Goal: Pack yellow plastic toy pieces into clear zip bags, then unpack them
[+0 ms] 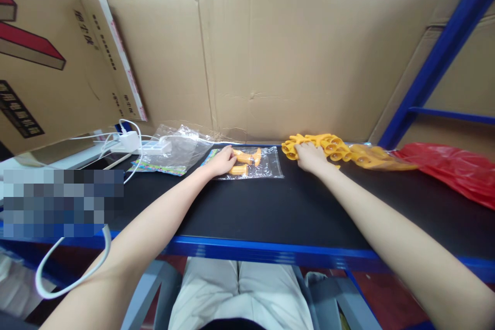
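Note:
My left hand (pixel 223 161) rests on the left end of a clear plastic bag (pixel 270 164), its fingers bent over the bag. Inside lie yellow-orange plastic pieces, one shaped like a toy hammer (pixel 247 157). To the right, my right hand (pixel 310 157) reaches to the near left side of a pile of yellow plastic pieces (pixel 330 145) with round hollow ends. Its fingers are curled around a piece there, with the fingertips partly hidden.
Left of the bag lie more clear plastic bags (pixel 181 147) with a colourful strip. Further left are a white power strip (pixel 157 147), a charger (pixel 129 141) and cables. A red plastic bag (pixel 448 167) lies at right. Cardboard (pixel 278 62) walls the back; blue posts (pixel 441 51) stand right.

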{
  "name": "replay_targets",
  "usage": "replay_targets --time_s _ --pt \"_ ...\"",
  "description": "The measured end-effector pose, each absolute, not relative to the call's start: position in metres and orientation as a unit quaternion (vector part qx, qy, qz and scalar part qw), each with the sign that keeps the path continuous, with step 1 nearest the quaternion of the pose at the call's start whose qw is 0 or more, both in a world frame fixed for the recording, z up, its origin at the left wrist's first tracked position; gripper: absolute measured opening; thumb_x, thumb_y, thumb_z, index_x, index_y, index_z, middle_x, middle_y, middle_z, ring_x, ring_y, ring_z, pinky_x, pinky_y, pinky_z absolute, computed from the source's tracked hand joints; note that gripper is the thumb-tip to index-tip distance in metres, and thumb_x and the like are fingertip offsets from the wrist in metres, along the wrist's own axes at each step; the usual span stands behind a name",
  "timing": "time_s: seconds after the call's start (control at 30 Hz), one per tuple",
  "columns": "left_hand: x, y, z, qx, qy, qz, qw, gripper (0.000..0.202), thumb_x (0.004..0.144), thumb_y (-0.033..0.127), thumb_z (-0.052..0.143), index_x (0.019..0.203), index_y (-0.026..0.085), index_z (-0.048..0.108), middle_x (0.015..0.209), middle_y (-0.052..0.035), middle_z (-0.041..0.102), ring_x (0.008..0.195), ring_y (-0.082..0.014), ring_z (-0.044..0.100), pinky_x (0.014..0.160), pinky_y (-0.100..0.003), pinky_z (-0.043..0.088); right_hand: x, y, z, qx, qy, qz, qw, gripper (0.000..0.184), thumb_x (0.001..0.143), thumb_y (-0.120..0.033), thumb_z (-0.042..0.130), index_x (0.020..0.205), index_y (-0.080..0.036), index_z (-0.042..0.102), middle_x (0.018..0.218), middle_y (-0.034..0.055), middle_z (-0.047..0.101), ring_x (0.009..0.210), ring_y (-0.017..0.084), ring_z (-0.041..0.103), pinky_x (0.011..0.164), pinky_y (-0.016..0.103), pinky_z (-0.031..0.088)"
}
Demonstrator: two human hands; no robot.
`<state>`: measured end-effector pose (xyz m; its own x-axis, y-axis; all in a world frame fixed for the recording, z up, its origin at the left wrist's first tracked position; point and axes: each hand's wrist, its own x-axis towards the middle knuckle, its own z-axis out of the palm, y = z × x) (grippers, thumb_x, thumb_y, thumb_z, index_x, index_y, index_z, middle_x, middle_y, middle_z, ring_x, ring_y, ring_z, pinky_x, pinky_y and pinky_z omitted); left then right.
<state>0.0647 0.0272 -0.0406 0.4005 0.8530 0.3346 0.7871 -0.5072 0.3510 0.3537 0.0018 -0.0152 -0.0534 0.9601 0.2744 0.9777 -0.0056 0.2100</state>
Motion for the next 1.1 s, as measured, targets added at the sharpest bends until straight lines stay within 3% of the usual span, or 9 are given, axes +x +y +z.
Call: replay_targets --time_s 0.13,0.33,0.63,0.73,0.87,0.97,1.1 --pt "0.063 0.029 -0.042 0.835 0.492 0.238 0.067 0.013 0.083 0.028 0.040 0.073 0.021 0.042 0.105 -0.0091 0.056 0.119 -0.0241 0.044 0.092 -0.035 0.038 0.357 0.001 -0.008 -0.691 -0.700 -0.180 0.015 0.031 0.079 -0.010 0.042 0.102 -0.012 0.062 0.108 0.0169 0.062 0.103 0.027 0.053 0.081 0.039 0.038" --pt "0.063 0.031 -0.044 0.833 0.490 0.246 0.073 0.012 0.084 0.029 0.039 0.076 0.021 0.042 0.105 -0.0085 0.056 0.114 -0.0232 0.048 0.091 -0.034 0.039 0.363 -0.001 0.004 -0.692 -0.685 -0.224 0.043 0.023 0.082 -0.017 0.044 0.090 -0.013 0.065 0.096 0.0147 0.065 0.095 0.029 0.057 0.079 0.040 0.034" --pt "0.063 0.029 -0.042 0.839 0.484 0.240 0.065 0.012 0.084 0.027 0.039 0.073 0.021 0.040 0.102 -0.0087 0.055 0.114 -0.0236 0.047 0.091 -0.034 0.038 0.358 -0.018 0.030 -0.683 -0.663 -0.215 0.216 0.038 0.088 -0.043 0.039 0.094 -0.013 0.062 0.092 0.0151 0.064 0.081 0.025 0.059 0.065 0.032 0.036" --pt "0.062 0.030 -0.043 0.837 0.485 0.244 0.064 0.012 0.084 0.027 0.040 0.073 0.021 0.041 0.098 -0.0073 0.056 0.104 -0.0221 0.052 0.088 -0.033 0.040 0.357 -0.017 0.032 -0.677 -0.654 -0.196 0.273 0.041 0.087 -0.047 0.040 0.091 -0.013 0.062 0.087 0.0138 0.065 0.078 0.024 0.058 0.064 0.031 0.036" --pt "0.062 0.032 -0.043 0.831 0.492 0.252 0.068 0.010 0.083 0.027 0.041 0.077 0.021 0.043 0.098 -0.0065 0.057 0.096 -0.0205 0.055 0.086 -0.033 0.040 0.351 -0.015 0.030 -0.666 -0.680 -0.121 0.283 0.039 0.082 -0.051 0.049 0.074 -0.015 0.062 0.068 0.0087 0.063 0.067 0.019 0.055 0.060 0.028 0.036" --pt "0.061 0.034 -0.044 0.828 0.496 0.254 0.060 0.010 0.083 0.028 0.043 0.076 0.021 0.043 0.099 -0.0066 0.057 0.096 -0.0206 0.055 0.086 -0.033 0.041 0.342 -0.015 0.023 -0.653 -0.710 -0.017 0.262 0.041 0.077 -0.053 0.054 0.058 -0.017 0.055 0.049 0.0013 0.052 0.051 0.013 0.048 0.052 0.025 0.033" --pt "0.060 0.035 -0.044 0.822 0.506 0.255 0.046 0.008 0.083 0.027 0.042 0.080 0.020 0.046 0.097 -0.0069 0.058 0.097 -0.0211 0.055 0.085 -0.033 0.042 0.333 -0.016 0.011 -0.643 -0.720 0.107 0.238 0.041 0.080 -0.046 0.052 0.051 -0.018 0.046 0.035 -0.0044 0.039 0.037 0.008 0.037 0.046 0.023 0.030"
